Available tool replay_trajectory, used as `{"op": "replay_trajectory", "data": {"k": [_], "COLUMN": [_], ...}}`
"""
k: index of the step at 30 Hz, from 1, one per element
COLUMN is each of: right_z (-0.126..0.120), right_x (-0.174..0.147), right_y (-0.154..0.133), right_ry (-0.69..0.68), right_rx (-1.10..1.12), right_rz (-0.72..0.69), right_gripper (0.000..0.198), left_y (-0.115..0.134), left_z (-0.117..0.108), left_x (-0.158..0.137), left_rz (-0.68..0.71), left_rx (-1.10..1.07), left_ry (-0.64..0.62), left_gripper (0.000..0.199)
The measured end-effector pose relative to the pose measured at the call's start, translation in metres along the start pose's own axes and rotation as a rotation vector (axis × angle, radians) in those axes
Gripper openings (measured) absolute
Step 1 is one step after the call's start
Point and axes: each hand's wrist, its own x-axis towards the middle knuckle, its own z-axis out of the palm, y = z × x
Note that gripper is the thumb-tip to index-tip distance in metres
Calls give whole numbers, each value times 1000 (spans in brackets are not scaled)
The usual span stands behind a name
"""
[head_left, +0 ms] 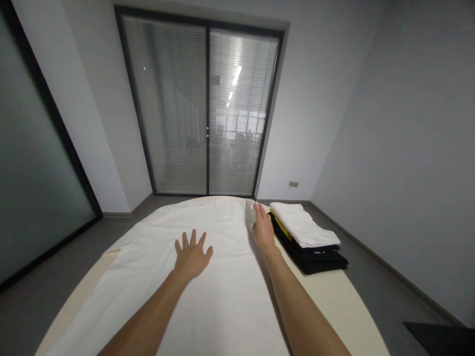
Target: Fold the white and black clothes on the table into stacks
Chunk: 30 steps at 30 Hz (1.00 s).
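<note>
White cloth (222, 257) — no readable writing — lies under left hand (192, 254) and right hand (262, 228), both spread flat.

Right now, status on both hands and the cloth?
Left hand open, flat on white cloth. Right hand open, at cloth's right edge. Folded clothes stack beside it, apart.

Both bare forearms stretched forward, left hand (192, 255) palm down with fingers spread wide and flat, right hand (262, 228) further out, palm down too, fingers straight and held together, wrist angled slightly inward.
</note>
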Motion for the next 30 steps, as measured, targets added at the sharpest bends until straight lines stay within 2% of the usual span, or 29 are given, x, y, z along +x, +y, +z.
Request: {"op": "replay_trajectory", "data": {"k": [4, 7, 9, 13, 15, 17, 22, 26, 30], "right_z": [11, 12, 10, 9, 11, 13, 12, 1, -5], "right_x": [-8, -11, -11, -10, -9, -7, 3, 10, 5], "right_y": [6, 7, 8, 12, 16, 19, 22, 18, 13], "right_ry": [-55, -161, -230, -253, -229, -176, 40, 100, 64], "right_rx": [-68, -99, -113, -122, -75, 41, 326, 290, 166], "right_rz": [188, 338, 382, 362, 327, 289, 231, 171, 187], "right_gripper": [73, 65, 58, 31, 24, 28, 58, 49, 44], "left_y": [0, 0, 0, -1, -1, -1, -2, -2, -2], "left_z": [1, 3, 4, 6, 7, 9, 9, 8, 8], "left_x": [0, 0, 1, 2, 3, 3, 3, 2, 2], "left_rz": [0, 2, 0, -3, -1, -3, -6, 1, 3], "left_rx": [4, 14, 16, 10, 10, 10, 12, 6, 8], "left_ry": [8, 27, 26, 22, 26, 25, 18, 19, 15], "left_gripper": [67, 66, 66, 66, 66, 66, 66, 66, 67]}}
